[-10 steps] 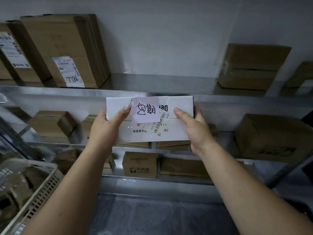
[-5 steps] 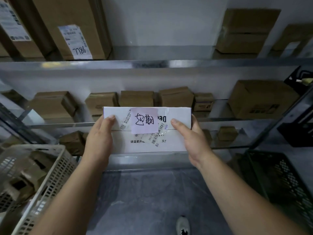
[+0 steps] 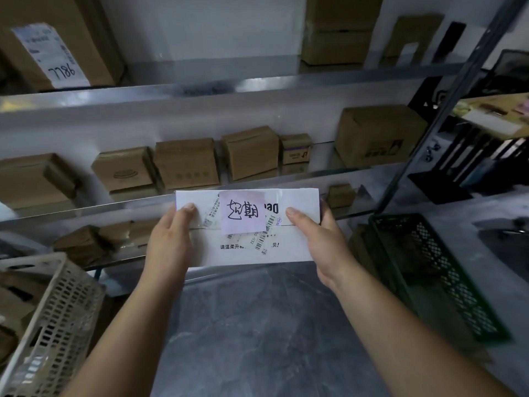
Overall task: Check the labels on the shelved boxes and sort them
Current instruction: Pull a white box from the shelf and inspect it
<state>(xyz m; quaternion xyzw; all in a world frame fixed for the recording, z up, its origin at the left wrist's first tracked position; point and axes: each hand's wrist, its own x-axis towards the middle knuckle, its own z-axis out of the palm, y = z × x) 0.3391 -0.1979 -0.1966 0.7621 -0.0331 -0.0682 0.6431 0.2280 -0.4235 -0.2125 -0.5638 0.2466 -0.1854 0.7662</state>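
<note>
A pale slotted basket [image 3: 54,319] sits at my far left. My left hand [image 3: 171,242] and right hand [image 3: 323,242] each pinch an end of the white box [image 3: 297,204], thumbs on top, held in front of the shelf [image 3: 114,204] with its pink handwritten label [image 3: 243,212] facing me. A dark green crate [image 3: 435,270] stands at my right.

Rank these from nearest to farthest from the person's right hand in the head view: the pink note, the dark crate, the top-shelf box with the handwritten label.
1. Pink note: on the white box that the right hand holds.
2. Dark crate: low, to its right.
3. Labelled box: top shelf, far left.
</note>
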